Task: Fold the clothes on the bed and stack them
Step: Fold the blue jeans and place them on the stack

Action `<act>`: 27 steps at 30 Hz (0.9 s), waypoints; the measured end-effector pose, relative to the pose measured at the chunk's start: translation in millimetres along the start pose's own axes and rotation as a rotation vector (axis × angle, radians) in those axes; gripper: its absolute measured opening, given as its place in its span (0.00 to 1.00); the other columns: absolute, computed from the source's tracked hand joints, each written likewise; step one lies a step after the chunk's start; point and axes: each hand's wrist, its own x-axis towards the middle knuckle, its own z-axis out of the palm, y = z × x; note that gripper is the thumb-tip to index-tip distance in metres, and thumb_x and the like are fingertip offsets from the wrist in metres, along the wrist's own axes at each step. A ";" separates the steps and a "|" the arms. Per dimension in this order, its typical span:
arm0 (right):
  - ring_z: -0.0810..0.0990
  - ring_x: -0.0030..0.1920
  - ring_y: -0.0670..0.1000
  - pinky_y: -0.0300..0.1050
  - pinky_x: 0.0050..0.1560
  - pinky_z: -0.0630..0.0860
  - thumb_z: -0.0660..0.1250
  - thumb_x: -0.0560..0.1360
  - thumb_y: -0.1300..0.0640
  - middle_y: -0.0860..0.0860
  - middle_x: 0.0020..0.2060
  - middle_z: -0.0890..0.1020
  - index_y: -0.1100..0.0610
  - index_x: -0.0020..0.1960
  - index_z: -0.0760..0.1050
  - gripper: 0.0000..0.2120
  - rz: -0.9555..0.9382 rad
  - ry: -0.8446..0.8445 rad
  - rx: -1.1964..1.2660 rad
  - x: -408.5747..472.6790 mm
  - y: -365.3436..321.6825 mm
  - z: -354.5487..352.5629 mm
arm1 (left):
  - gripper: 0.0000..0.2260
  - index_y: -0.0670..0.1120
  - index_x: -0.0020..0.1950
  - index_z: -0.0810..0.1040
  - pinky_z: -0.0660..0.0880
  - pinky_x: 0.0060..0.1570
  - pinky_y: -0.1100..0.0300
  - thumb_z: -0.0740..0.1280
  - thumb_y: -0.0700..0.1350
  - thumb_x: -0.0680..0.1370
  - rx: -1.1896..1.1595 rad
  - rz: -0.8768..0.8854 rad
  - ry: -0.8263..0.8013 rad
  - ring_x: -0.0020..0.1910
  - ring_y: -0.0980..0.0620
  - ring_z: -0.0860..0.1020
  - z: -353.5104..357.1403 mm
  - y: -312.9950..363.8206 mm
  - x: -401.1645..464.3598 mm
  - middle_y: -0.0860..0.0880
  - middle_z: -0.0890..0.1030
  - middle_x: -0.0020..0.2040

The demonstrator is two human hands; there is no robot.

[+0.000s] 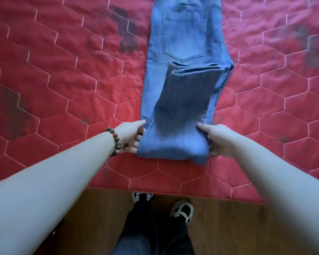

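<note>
A pair of blue jeans (184, 39) lies lengthwise on the red quilted bed (63, 80), back pocket facing up, its far end cut off by the top of the frame. The leg ends are folded back over the thighs, and the fold edge sits nearest me. My left hand (132, 138), with a bead bracelet on the wrist, grips the left side of that near fold, fingers tucked under the denim. Gripping the right side of the fold is my right hand (215, 139), thumb on top and fingers underneath.
The bed's near edge (173, 191) runs across the lower frame. Below it is a wooden floor (228, 227) with my two feet in black and white shoes (182, 210). Dark blotches mark the quilt at upper left and right.
</note>
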 end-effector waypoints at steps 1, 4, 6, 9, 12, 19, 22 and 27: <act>0.70 0.30 0.50 0.43 0.36 0.72 0.64 0.79 0.48 0.52 0.33 0.73 0.56 0.50 0.75 0.10 -0.003 0.003 0.008 8.4 6.1 1.2 | 0.20 0.48 0.38 0.72 0.72 0.23 0.65 0.56 0.60 0.81 0.020 -0.031 -0.004 0.20 0.52 0.71 0.5 -4.5 1.7 0.50 0.72 0.24; 0.70 0.35 0.51 0.45 0.43 0.71 0.66 0.78 0.49 0.54 0.40 0.75 0.55 0.50 0.77 0.09 -0.021 0.026 0.026 11.9 13.1 3.0 | 0.18 0.48 0.38 0.72 0.71 0.23 0.67 0.59 0.59 0.80 0.006 -0.036 0.026 0.18 0.56 0.71 9.2 -7.8 -0.4 0.54 0.73 0.21; 0.74 0.34 0.49 0.40 0.38 0.71 0.66 0.78 0.50 0.52 0.37 0.78 0.56 0.46 0.78 0.09 -0.077 0.033 0.050 13.1 16.4 3.9 | 0.15 0.47 0.38 0.73 0.68 0.23 0.69 0.63 0.54 0.80 0.019 0.053 0.078 0.18 0.56 0.70 13.1 -7.4 3.2 0.54 0.71 0.21; 0.68 0.28 0.49 0.41 0.32 0.61 0.66 0.78 0.51 0.54 0.35 0.74 0.57 0.44 0.77 0.10 -0.206 0.126 0.120 22.3 11.1 4.5 | 0.11 0.45 0.42 0.78 0.66 0.32 0.63 0.67 0.52 0.77 0.096 0.287 0.195 0.32 0.50 0.72 17.4 5.2 12.4 0.48 0.74 0.33; 0.76 0.37 0.52 0.46 0.41 0.71 0.66 0.78 0.53 0.56 0.43 0.80 0.57 0.50 0.77 0.08 -0.333 0.204 0.255 30.4 -8.3 7.0 | 0.10 0.45 0.53 0.80 0.70 0.35 0.65 0.68 0.50 0.77 0.118 0.435 0.289 0.36 0.57 0.76 31.7 35.7 17.7 0.53 0.78 0.38; 0.83 0.53 0.54 0.53 0.55 0.79 0.63 0.79 0.63 0.54 0.55 0.83 0.53 0.62 0.74 0.13 -0.536 0.222 0.412 21.7 -49.0 18.2 | 0.09 0.40 0.58 0.80 0.79 0.51 0.54 0.67 0.38 0.78 -0.055 0.607 0.193 0.44 0.48 0.83 52.3 94.8 0.1 0.43 0.85 0.47; 0.80 0.59 0.53 0.51 0.59 0.77 0.62 0.79 0.64 0.50 0.57 0.82 0.50 0.64 0.73 0.16 -0.693 0.222 0.430 -1.8 -67.3 12.5 | 0.09 0.49 0.54 0.81 0.79 0.53 0.48 0.68 0.37 0.78 -0.127 0.673 0.143 0.48 0.41 0.83 47.3 114.7 -16.4 0.38 0.84 0.49; 0.78 0.62 0.51 0.51 0.64 0.73 0.61 0.80 0.64 0.49 0.61 0.80 0.52 0.68 0.70 0.18 -0.890 0.191 0.402 -11.8 -125.1 -5.6 | 0.12 0.52 0.53 0.81 0.79 0.50 0.56 0.69 0.36 0.77 -0.183 0.836 0.107 0.47 0.49 0.83 38.7 170.4 -25.5 0.48 0.86 0.46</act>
